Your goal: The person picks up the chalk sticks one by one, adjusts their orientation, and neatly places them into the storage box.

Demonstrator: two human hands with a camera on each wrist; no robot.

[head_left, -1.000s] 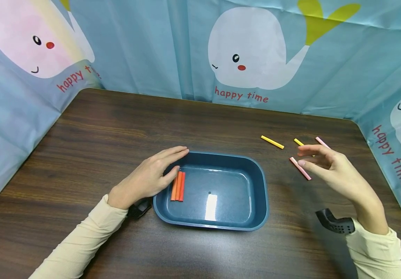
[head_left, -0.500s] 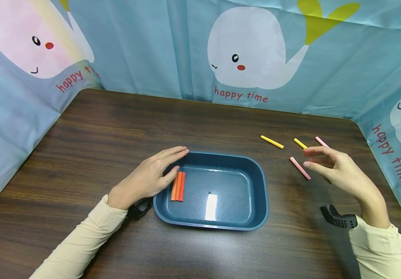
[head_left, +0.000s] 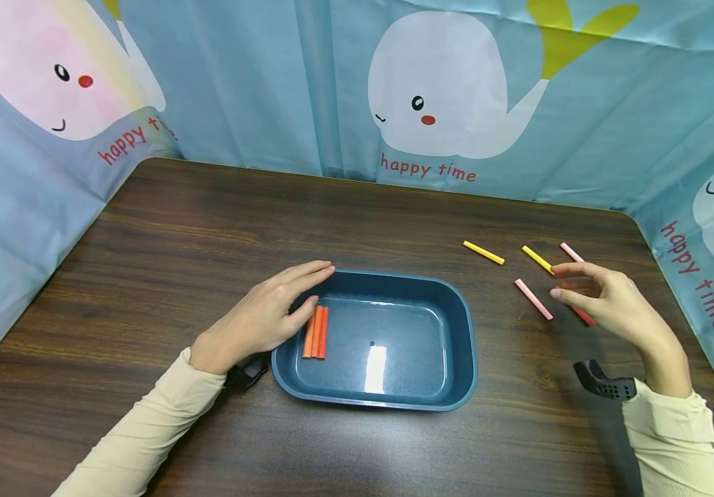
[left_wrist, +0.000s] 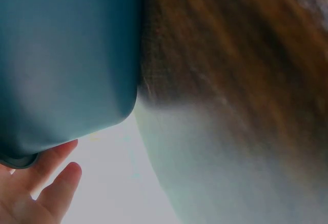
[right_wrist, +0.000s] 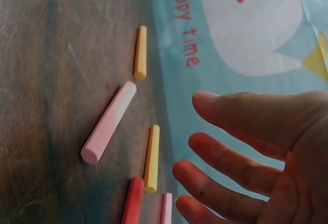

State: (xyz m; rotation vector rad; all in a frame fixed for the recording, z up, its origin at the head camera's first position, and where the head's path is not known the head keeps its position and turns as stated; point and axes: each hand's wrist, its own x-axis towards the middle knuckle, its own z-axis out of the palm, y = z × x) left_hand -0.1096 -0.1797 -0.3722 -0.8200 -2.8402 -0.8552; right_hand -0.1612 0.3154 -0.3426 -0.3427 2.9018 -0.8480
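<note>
My left hand (head_left: 264, 314) holds the left end of a dark blue plastic tray (head_left: 416, 404), its thumb over the inside and its fingers by the far left corner. Red and orange chalk sticks (head_left: 316, 333) lie side by side at the tray's left end. Above the table on the right, my right hand (head_left: 621, 304) hovers with loosely bent fingers and nothing between them. Under it shows a red chalk stick (head_left: 583, 316), partly hidden. Close by lie a pink chalk stick (head_left: 534, 299), a yellow one (head_left: 537, 259) and another pink one (head_left: 571, 252), partly covered by the hand.
Another yellow chalk stick (head_left: 483, 252) lies farther left, beyond the tray. A dark wood-grain table (head_left: 208, 221) carries everything. Blue curtain (head_left: 257, 83) with printed whales stands along its back and sides.
My right hand has drifted rightward and slightly back from the near pink chalk, uncovering more of the yellow and the red chalk. The left hand and the tray stay put.
</note>
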